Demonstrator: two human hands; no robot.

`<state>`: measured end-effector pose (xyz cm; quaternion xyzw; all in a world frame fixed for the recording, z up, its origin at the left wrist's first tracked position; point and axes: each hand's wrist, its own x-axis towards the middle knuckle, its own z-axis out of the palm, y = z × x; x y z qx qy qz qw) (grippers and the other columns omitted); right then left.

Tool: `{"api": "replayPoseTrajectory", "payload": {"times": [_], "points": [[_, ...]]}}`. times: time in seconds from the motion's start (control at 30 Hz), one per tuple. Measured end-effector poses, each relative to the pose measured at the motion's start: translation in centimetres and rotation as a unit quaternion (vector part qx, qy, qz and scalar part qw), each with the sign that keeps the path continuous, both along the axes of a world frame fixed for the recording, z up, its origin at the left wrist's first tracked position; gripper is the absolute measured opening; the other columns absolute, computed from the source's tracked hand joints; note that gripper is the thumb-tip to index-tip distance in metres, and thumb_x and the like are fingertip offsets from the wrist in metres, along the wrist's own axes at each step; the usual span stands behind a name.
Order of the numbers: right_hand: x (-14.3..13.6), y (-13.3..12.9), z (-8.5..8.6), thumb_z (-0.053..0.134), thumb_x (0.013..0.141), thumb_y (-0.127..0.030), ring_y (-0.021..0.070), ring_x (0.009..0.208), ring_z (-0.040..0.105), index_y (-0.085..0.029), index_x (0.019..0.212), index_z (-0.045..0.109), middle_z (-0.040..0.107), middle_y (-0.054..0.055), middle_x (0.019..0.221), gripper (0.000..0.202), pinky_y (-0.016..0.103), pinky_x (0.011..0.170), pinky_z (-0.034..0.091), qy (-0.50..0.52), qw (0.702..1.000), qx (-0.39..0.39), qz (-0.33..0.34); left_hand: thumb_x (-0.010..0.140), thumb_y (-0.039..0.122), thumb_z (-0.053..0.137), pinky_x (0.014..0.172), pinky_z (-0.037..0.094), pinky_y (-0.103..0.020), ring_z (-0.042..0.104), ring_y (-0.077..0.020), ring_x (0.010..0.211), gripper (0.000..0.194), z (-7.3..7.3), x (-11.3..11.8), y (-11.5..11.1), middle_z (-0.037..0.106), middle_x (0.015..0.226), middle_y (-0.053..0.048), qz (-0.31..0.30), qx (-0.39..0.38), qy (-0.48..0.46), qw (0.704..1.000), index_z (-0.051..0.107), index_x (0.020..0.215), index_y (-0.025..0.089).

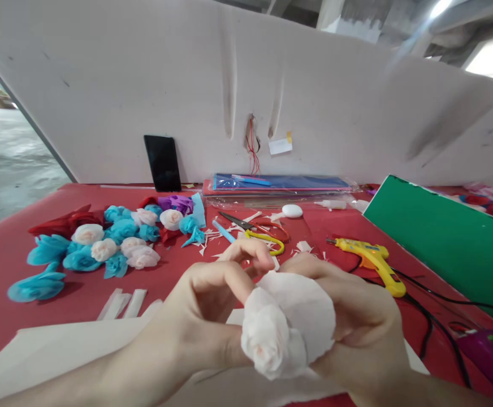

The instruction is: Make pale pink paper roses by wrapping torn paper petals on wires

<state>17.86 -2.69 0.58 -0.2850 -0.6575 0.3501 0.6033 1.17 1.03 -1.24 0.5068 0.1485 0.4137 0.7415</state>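
Observation:
Both hands are up close at the bottom centre, wrapped around a pale pink-white crepe paper flower. My left hand pinches the rolled bud from the left, thumb and fingers curled over its top. My right hand cups the outer petals from the right and below. The flower's rolled centre faces the camera. White paper sheets lie on the red table under my forearms.
Finished blue, white, red and purple paper flowers are heaped at left. Scissors, a yellow glue gun with black cord, paper scraps, packaged coloured sheets, a black phone against the white wall, a green board at right.

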Motion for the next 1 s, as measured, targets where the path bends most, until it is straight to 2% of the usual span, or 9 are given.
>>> {"api": "replayPoseTrajectory", "payload": {"times": [0.13,0.27,0.4,0.47,0.57,0.7,0.87,1.0], "points": [[0.0,0.2,0.0,0.073,0.063,0.002,0.0114,0.065,0.064,-0.019,0.073,0.075,0.07,0.0,0.073,0.023,0.019,0.059,0.054,-0.008,1.0,-0.006,0.009,0.059,0.023,0.089,0.075,0.052,-0.022,0.054,-0.0145,0.087,0.016,0.4,0.2,0.0,0.051,0.104,0.001,-0.028,-0.056,-0.021,0.998,0.076,0.064,0.03],[0.1,0.1,0.4,0.068,0.061,0.005,0.0127,0.064,0.064,-0.018,0.07,0.073,0.069,0.0,0.07,0.026,0.022,0.059,0.055,-0.025,1.0,-0.015,0.005,0.06,0.019,0.088,0.076,0.05,-0.02,0.052,-0.0152,0.092,0.016,0.5,0.2,0.0,0.05,0.103,-0.001,-0.025,-0.043,-0.029,0.998,0.076,0.065,0.027],[0.0,0.2,0.7,0.066,0.061,0.002,0.014,0.062,0.064,-0.019,0.069,0.072,0.07,0.001,0.068,0.023,0.024,0.059,0.055,-0.03,0.999,0.001,-0.015,0.062,0.018,0.087,0.059,0.047,-0.015,0.052,-0.0142,0.088,0.017,0.3,0.1,0.3,0.047,0.108,-0.001,-0.041,-0.03,-0.036,0.998,0.077,0.071,0.027],[0.0,0.2,0.9,0.065,0.061,0.001,0.0141,0.061,0.064,-0.021,0.069,0.072,0.071,0.0,0.068,0.025,0.024,0.058,0.055,-0.042,0.999,0.0,-0.024,0.062,0.017,0.087,0.056,0.046,-0.013,0.052,-0.0139,0.088,0.018,0.2,0.0,0.4,0.046,0.109,-0.001,-0.044,-0.019,-0.034,0.998,0.077,0.073,0.028],[0.0,0.1,1.0,0.064,0.062,0.002,0.0142,0.061,0.065,-0.023,0.07,0.072,0.072,-0.001,0.069,0.027,0.026,0.061,0.056,-0.061,0.998,0.0,-0.031,0.065,0.017,0.086,0.059,0.047,-0.013,0.052,-0.0129,0.087,0.017,0.2,-0.2,0.3,0.046,0.109,-0.001,-0.043,-0.009,-0.036,0.998,0.076,0.074,0.027],[0.1,0.0,1.2,0.066,0.062,0.003,0.014,0.065,0.067,-0.019,0.069,0.072,0.071,0.0,0.07,0.024,0.025,0.067,0.056,-0.082,0.996,-0.006,-0.029,0.068,0.016,0.083,0.059,0.046,-0.014,0.053,-0.0096,0.08,0.015,0.3,-0.2,0.4,0.044,0.108,0.0,-0.053,0.004,-0.04,0.998,0.075,0.075,0.026],[0.0,0.2,1.1,0.062,0.062,0.003,0.0114,0.06,0.064,-0.02,0.066,0.069,0.069,-0.002,0.066,0.024,0.023,0.064,0.055,-0.087,0.995,0.01,-0.042,0.07,0.018,0.083,0.063,0.046,-0.013,0.053,-0.0092,0.083,0.015,0.2,-0.1,0.8,0.045,0.11,0.0,-0.053,0.022,-0.036,0.998,0.075,0.08,0.027],[0.0,0.3,1.3,0.061,0.061,0.002,0.0116,0.058,0.062,-0.021,0.065,0.069,0.07,-0.003,0.065,0.024,0.022,0.059,0.054,-0.108,0.993,-0.012,-0.043,0.069,0.02,0.083,0.065,0.048,-0.015,0.053,-0.0095,0.081,0.014,0.2,-0.2,1.0,0.046,0.108,0.001,-0.049,0.035,-0.032,0.998,0.075,0.078,0.027]]}}
